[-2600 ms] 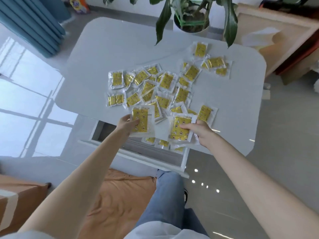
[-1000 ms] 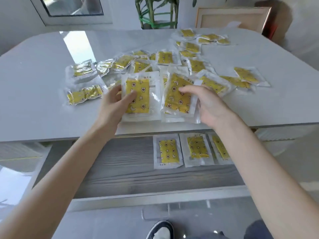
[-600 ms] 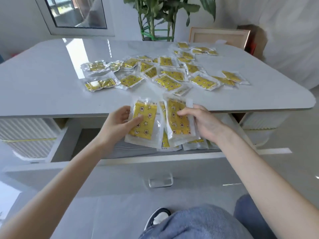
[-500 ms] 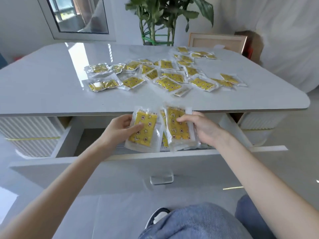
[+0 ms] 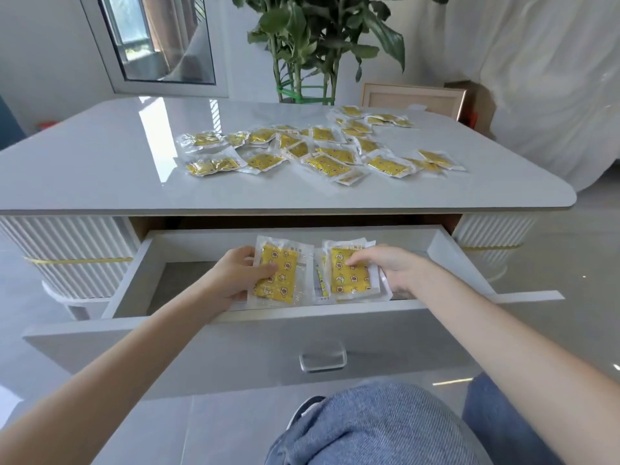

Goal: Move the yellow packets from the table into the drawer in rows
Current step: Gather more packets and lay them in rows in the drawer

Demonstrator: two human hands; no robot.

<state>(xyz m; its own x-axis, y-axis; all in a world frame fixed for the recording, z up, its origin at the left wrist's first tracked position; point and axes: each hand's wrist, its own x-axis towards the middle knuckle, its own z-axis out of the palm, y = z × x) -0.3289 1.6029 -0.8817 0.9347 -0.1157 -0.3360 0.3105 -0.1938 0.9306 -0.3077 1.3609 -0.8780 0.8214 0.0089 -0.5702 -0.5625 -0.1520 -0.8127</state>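
A glossy white table [image 5: 100, 169] is standing before a window [image 5: 157, 38] and a leafy plant [image 5: 312, 45], its drawer [image 5: 134, 273] hanging open below the top. Inside the drawer the left hand [image 5: 235, 276] is pinching a yellow packet [image 5: 276, 275] between thumb and fingers, and the right hand [image 5: 385, 266] is gripping a second packet [image 5: 349, 271], fingers curled over its face, with other packet edges showing beneath. Loose packets [image 5: 325, 162] are lying scattered across the tabletop.

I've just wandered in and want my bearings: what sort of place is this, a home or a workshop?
Most likely a room in a home, perhaps a living room: a glossy white table with an open drawer, a leafy green plant behind it, and a window beyond.
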